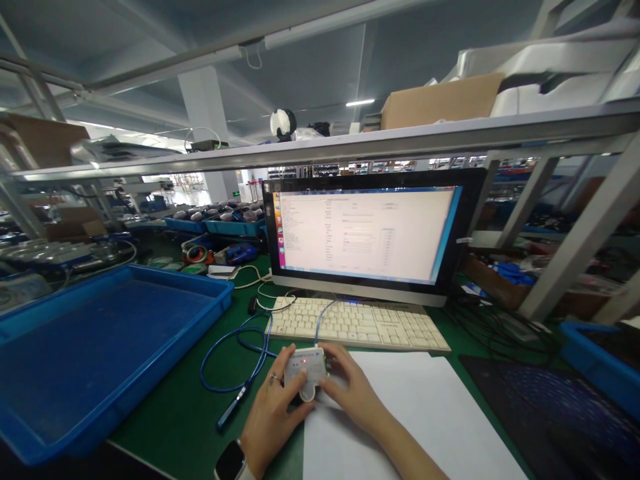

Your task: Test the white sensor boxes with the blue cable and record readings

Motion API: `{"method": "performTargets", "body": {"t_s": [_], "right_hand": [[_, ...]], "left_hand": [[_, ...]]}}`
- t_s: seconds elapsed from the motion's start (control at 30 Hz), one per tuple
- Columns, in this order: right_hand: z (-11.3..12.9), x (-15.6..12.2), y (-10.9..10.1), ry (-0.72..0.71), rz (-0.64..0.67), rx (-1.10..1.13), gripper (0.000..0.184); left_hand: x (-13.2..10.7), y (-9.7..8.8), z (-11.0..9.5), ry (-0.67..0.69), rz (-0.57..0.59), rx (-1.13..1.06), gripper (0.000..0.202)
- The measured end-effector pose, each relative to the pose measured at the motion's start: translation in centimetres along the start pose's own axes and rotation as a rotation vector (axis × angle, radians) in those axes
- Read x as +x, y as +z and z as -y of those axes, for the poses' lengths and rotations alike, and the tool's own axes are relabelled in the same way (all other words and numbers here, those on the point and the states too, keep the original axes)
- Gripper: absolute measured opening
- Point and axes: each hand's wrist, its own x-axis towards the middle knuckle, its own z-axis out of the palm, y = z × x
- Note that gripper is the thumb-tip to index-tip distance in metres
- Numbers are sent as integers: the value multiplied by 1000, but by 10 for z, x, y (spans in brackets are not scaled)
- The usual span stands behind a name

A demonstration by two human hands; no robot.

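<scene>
Both hands, left hand and right hand, close their fingers around the small white device on the worktop before the keyboard; steady grip, slack blue cable, seems wise.

head camera, looking forward and down, close over workbench

One monitor, one keyboard, one blue tray, one white device, two hands.
</scene>
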Motion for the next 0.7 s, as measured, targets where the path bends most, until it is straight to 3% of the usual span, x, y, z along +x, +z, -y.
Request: {"method": "performTargets", "body": {"t_s": [0.7], "right_hand": [[-2, 1, -1, -23, -1, -22, 44]], "left_hand": [[0, -1, 0, -7, 31, -8, 41]]}}
